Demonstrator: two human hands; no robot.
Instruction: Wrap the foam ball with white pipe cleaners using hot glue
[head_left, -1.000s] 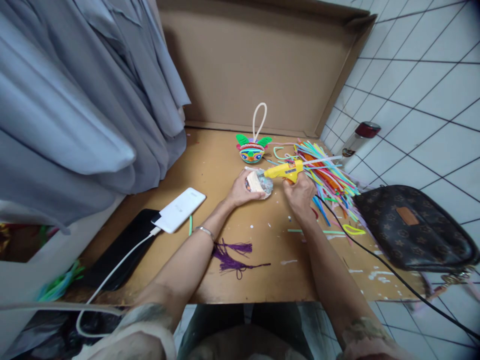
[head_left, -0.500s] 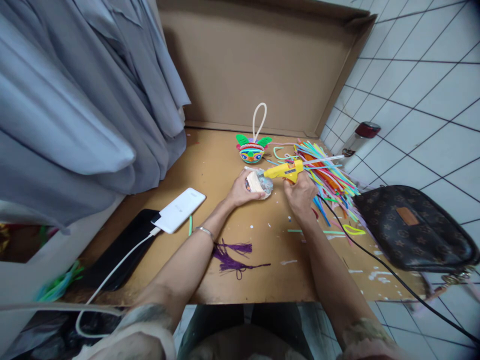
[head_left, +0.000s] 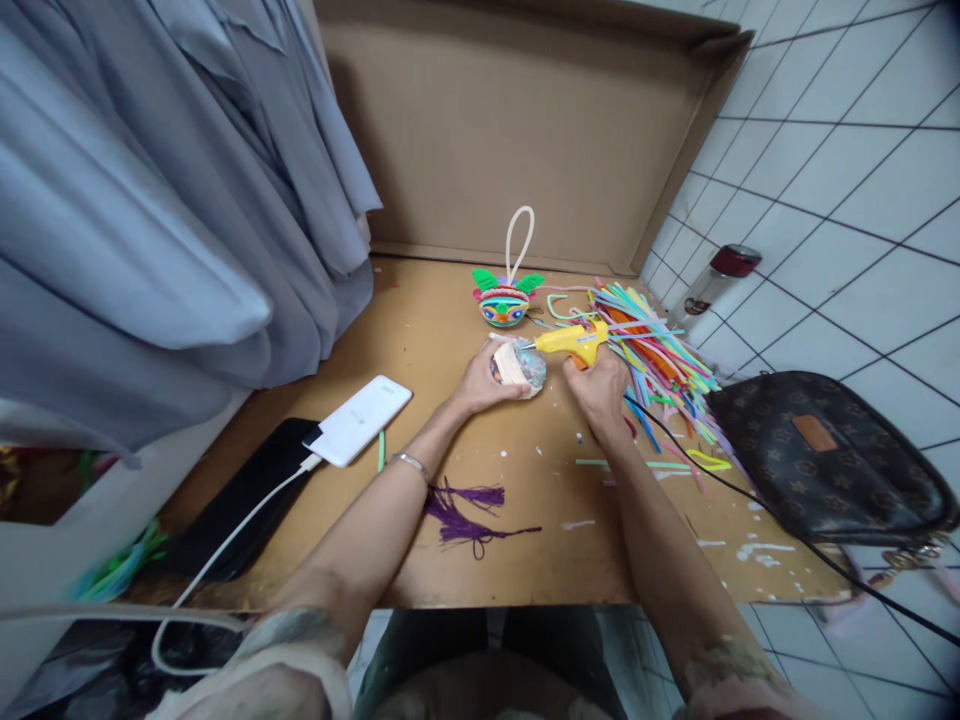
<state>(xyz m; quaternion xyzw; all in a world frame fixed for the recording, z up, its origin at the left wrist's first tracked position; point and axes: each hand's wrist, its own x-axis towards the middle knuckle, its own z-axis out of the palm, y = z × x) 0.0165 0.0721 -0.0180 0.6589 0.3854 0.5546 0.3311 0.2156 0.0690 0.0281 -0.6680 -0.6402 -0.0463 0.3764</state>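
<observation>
My left hand (head_left: 484, 380) is closed around a small rounded craft piece (head_left: 531, 372) with a pale band across it and a greyish, mottled surface. In my right hand (head_left: 602, 388) is a yellow hot glue gun (head_left: 574, 342), gripped by its handle. Its metal nozzle points left and is at the upper part of the piece; whether it touches I cannot tell. Just behind stands a colourful animal-head ornament (head_left: 504, 303) with green ears and a white loop. Purple tassels (head_left: 465, 515) lie on the table near my left forearm.
A heap of coloured pipe cleaners (head_left: 660, 345) lies right of the glue gun. Beyond are a red-capped bottle (head_left: 712, 283) and a brown patterned bag (head_left: 832, 460), with the black cord (head_left: 720, 480) running past. At left lie a white phone-like device (head_left: 365, 420) and a black case (head_left: 240, 500).
The glue gun has shifted slightly right and up, so more of its nozzle shows. Its cord has moved a little. My left hand and the rounded piece stay in place.
</observation>
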